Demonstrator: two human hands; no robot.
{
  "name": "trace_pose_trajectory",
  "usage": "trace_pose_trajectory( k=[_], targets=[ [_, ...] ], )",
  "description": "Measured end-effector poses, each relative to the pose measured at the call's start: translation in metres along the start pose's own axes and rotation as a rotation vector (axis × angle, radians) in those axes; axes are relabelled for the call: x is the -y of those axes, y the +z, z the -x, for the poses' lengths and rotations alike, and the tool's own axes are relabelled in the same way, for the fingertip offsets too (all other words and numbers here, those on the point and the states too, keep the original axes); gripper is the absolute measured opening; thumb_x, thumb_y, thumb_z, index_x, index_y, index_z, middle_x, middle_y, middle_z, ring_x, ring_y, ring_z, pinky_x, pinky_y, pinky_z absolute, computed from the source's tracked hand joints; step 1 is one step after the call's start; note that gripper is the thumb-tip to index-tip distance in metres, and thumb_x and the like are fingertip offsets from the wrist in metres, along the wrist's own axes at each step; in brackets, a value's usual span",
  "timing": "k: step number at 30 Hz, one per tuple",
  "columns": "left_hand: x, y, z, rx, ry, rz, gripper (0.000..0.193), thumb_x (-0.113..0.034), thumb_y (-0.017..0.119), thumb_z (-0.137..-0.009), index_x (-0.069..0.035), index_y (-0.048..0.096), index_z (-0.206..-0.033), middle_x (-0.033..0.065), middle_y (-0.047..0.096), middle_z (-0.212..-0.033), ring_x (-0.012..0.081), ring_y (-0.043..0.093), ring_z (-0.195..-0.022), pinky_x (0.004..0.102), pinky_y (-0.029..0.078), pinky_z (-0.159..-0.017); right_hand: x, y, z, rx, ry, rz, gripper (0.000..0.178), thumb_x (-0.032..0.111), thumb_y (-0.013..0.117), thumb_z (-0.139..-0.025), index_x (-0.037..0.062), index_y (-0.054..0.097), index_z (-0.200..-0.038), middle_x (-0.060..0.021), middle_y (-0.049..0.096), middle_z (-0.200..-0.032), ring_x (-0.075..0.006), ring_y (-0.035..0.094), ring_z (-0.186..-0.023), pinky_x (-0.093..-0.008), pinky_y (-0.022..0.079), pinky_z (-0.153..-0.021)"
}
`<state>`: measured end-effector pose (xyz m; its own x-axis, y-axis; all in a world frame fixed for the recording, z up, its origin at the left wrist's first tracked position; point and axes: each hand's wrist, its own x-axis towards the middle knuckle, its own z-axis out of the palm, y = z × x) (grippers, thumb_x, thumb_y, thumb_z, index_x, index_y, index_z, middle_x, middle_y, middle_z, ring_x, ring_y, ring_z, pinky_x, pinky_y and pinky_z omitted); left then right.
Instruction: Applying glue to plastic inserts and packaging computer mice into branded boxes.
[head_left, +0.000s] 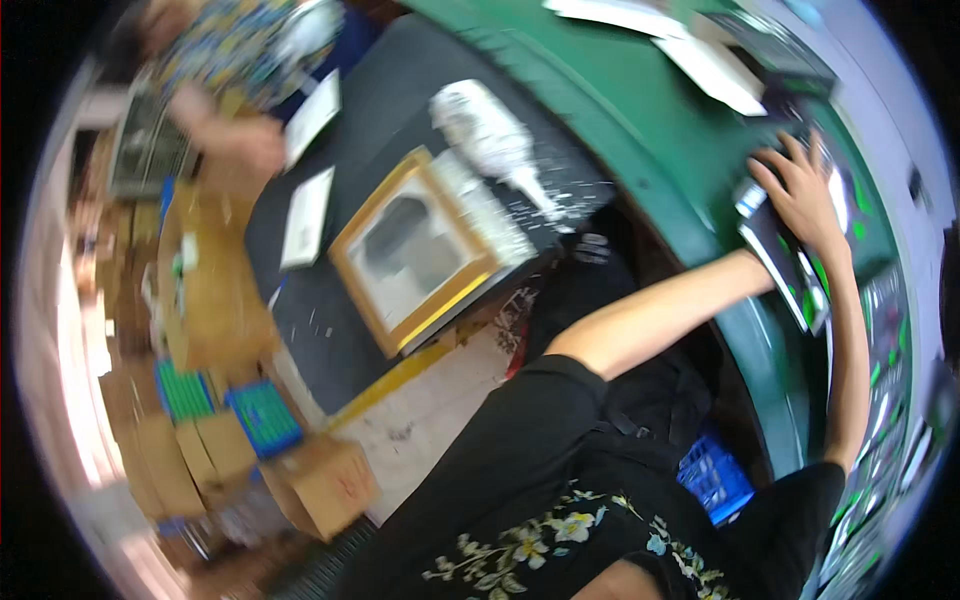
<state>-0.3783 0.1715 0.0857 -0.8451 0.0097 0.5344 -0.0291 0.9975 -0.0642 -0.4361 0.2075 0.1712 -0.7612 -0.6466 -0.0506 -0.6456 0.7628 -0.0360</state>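
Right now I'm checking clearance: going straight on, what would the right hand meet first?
Probably the blurred black thing ahead of the right hand, then the dark box; depth is unclear.

Green bench (pixel 630 120) under papers (pixel 712 78), black table (pixel 325 355) under brown-framed panel (pixel 408 250), white slab (pixel 307 218)

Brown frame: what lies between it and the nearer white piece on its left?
The head view shows just bare black tabletop between frame and white piece.

Your L hand: hidden behind blk white-edged panel (pixel 779 236). Your R hand (pixel 803 200): blurred, exact grip n/c. Co-worker (pixel 215 58): blurred, part cut off, top edge.
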Motion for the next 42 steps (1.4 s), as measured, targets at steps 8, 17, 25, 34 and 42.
trace_pose_trajectory(
  k=[8,17,25,34,42],
  targets=[
    [0.191,-0.228,0.081,0.391,0.406,1.127,0.024,-0.007,0.064,-0.071,-0.006,0.066,-0.094,0.0117,0.060,-0.118,0.0286,0.059,-0.110,0.0415,0.053,-0.090,-0.147,0.009,0.023,0.050,0.063,0.380,0.040,0.045,0.043,-0.098,0.0183,0.059,-0.122,-0.0070,0.048,-0.140,-0.0393,0.031,-0.139,-0.0681,0.021,-0.105],
    [0.635,-0.249,0.247,0.679,-0.427,-0.038,0.040,-0.020,0.056,-0.091,-0.026,0.053,-0.131,0.0083,0.055,-0.128,0.0281,0.046,-0.127,0.0509,0.032,-0.102,0.175,-0.057,-0.036,-0.082,-0.395,-0.524,0.067,0.052,0.053,-0.094,-0.0058,0.053,-0.128,-0.0253,0.058,-0.127,-0.0365,0.055,-0.120,-0.0407,0.042,-0.102],
    [0.642,-0.221,0.227,0.637,-0.179,-0.001,0.055,-0.010,0.049,-0.087,-0.027,0.049,-0.140,0.0134,0.055,-0.132,0.0352,0.055,-0.117,0.0402,0.042,-0.101,0.305,0.015,-0.134,0.363,-0.152,-0.506,0.071,0.064,0.074,-0.060,0.0069,0.073,-0.103,-0.0137,0.072,-0.097,-0.0262,0.070,-0.085,-0.0383,0.055,-0.075],
    [0.624,-0.258,0.212,0.737,-0.190,0.090,0.031,-0.005,0.060,-0.086,-0.006,0.050,-0.115,0.0100,0.053,-0.104,0.0310,0.053,-0.106,0.0448,0.039,-0.090,0.244,-0.033,-0.103,0.476,-0.155,-1.675,0.045,0.033,0.076,-0.078,-0.0029,0.069,-0.104,-0.0121,0.072,-0.096,-0.0195,0.070,-0.081,-0.0336,0.059,-0.071],
    [0.528,-0.416,0.233,0.115,-0.665,0.002,0.033,-0.009,0.055,-0.098,-0.001,0.056,-0.130,0.0103,0.064,-0.105,0.0157,0.059,-0.097,0.0297,0.048,-0.086,0.211,-0.109,-0.064,0.315,-0.412,-2.007,0.032,0.024,0.076,-0.079,0.0006,0.073,-0.101,-0.0132,0.072,-0.105,-0.0189,0.069,-0.094,-0.0319,0.054,-0.082]
  ],
)
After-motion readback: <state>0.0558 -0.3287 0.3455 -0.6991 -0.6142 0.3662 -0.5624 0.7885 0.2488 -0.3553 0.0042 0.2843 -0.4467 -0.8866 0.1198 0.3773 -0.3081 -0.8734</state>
